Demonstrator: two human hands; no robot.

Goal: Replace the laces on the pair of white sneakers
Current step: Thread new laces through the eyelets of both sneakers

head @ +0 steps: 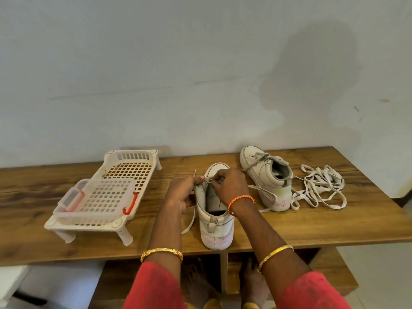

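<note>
A white sneaker (215,221) stands heel toward me at the front middle of the wooden table (312,228). My left hand (180,195) grips its left upper edge, thumb near the eyelets. Over the tongue, my right hand (229,186) pinches a lace at the eyelets. One loose lace end (189,221) hangs down the shoe's left side and another lace end (265,192) trails off to the right. The second white sneaker (267,177), laced, lies behind and to the right. A tangled pile of white laces (321,188) lies beside it.
A white slotted plastic rack (124,175) stands on legs at the left, with a clear lidded box with red clips (95,197) on top. A wall runs right behind the table. My bare feet show below the table's front edge.
</note>
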